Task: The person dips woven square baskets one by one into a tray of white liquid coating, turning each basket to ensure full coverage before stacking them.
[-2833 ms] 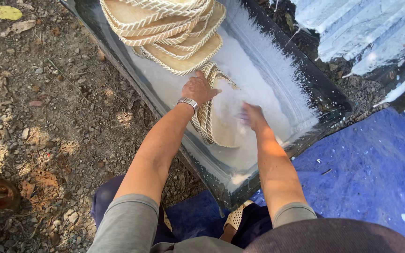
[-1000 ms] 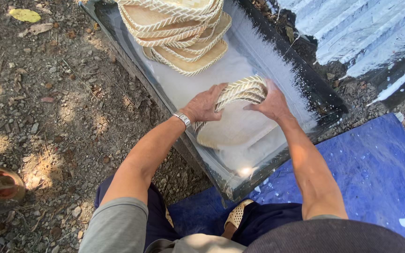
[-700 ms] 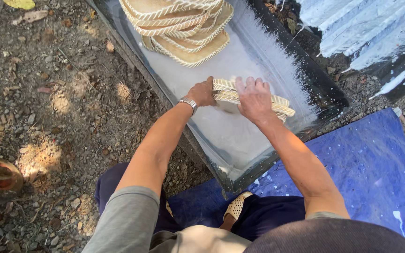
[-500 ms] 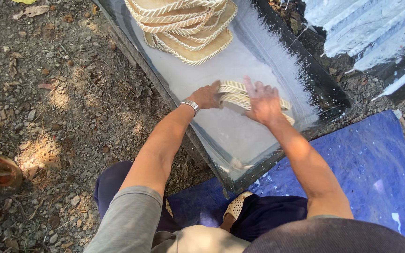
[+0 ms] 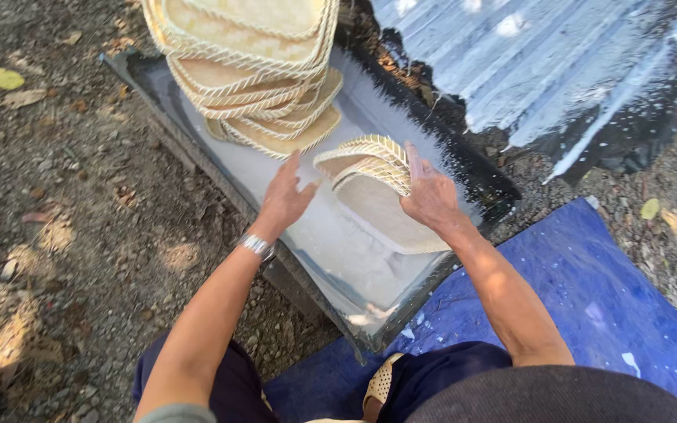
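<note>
Person, seated, seen from above.

- Left hand (image 5: 285,197): bare, no rings visible. A silver-coloured metal band bracelet (image 5: 258,246) circles the wrist just behind it.
- Left forearm: bare up to the elbow; a grey-green short sleeve edge (image 5: 172,413) shows at the bottom of the frame.
- Right hand (image 5: 431,196): bare, wrist unadorned.
- Right forearm: bare along its whole visible length.
- Legs: dark navy cloth trousers (image 5: 225,384) on both thighs.
- Lap: dark grey rounded cloth (image 5: 550,398) below the right elbow; which garment it is cannot be told.
</note>
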